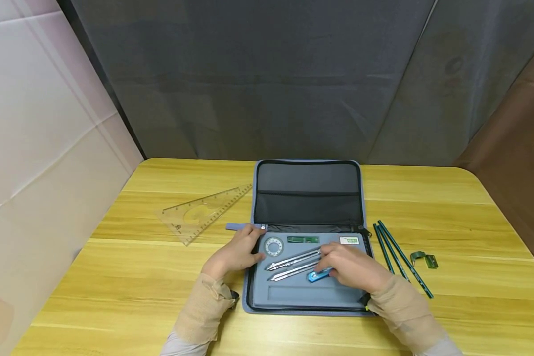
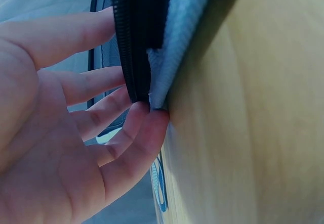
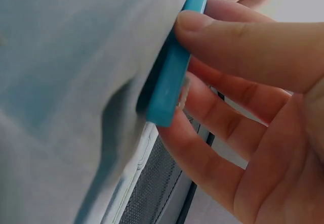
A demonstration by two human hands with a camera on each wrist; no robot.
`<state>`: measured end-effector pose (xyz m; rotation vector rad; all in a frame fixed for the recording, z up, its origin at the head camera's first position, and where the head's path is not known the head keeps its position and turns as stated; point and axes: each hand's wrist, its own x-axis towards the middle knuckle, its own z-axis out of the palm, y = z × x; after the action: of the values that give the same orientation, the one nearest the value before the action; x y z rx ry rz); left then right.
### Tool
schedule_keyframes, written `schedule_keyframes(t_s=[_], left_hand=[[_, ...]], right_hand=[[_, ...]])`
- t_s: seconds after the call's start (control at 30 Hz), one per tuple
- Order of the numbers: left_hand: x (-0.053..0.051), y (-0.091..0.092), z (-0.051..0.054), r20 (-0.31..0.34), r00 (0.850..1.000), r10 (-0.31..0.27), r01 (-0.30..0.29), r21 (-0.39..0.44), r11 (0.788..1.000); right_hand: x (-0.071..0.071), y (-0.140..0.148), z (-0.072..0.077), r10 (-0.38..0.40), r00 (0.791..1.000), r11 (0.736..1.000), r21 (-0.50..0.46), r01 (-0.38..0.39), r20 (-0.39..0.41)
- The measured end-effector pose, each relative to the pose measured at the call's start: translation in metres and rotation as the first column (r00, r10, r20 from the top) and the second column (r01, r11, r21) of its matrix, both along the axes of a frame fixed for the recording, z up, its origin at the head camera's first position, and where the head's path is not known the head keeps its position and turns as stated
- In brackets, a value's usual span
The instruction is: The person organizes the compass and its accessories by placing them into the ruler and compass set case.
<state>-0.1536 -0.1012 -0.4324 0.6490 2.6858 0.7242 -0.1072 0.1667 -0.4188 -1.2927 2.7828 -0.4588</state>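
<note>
An unzipped grey-blue case (image 1: 309, 210) lies spread on the table, its grey tray (image 1: 293, 296) facing up. Two silver compass tools (image 1: 293, 259) rest in the tray beside a round dial piece (image 1: 273, 246), a green piece (image 1: 303, 240) and a white eraser (image 1: 349, 241). My right hand (image 1: 353, 267) pinches a blue piece (image 1: 318, 275) between thumb and fingers at the tray; the right wrist view shows the blue piece (image 3: 174, 77) tilted in the fingertips. My left hand (image 1: 236, 252) touches the case's left edge, with its fingers along the zipper (image 2: 125, 47) in the left wrist view.
A clear set square (image 1: 191, 232) lies left of the case. Several dark green pencils (image 1: 400, 252), a green sharpener (image 1: 431, 261) and a small curved green piece (image 1: 418, 256) lie to its right. A dark cloth (image 1: 258, 79) hangs behind the table.
</note>
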Motion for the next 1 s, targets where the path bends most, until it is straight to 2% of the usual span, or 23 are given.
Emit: schedule_keyframes(t_s=[0.2,0.5,1.0], left_hand=[[0.0,0.0,0.001,0.007,1.0,0.003,-0.003,-0.006,1.0],[0.0,0.0,0.0,0.015,1.0,0.01,-0.009,-0.018,1.0],[0.0,0.0,0.0,0.011,1.0,0.002,-0.002,-0.006,1.0]], right_hand=[[0.0,-0.003,0.002,-0.007,1.0,1.0,0.013,0.007,0.011],[0.005,-0.011,0.004,-0.038,0.999,0.999,0.027,0.039,-0.028],[0.005,-0.008,0.005,-0.04,0.999,0.999,0.022,0.04,0.003]])
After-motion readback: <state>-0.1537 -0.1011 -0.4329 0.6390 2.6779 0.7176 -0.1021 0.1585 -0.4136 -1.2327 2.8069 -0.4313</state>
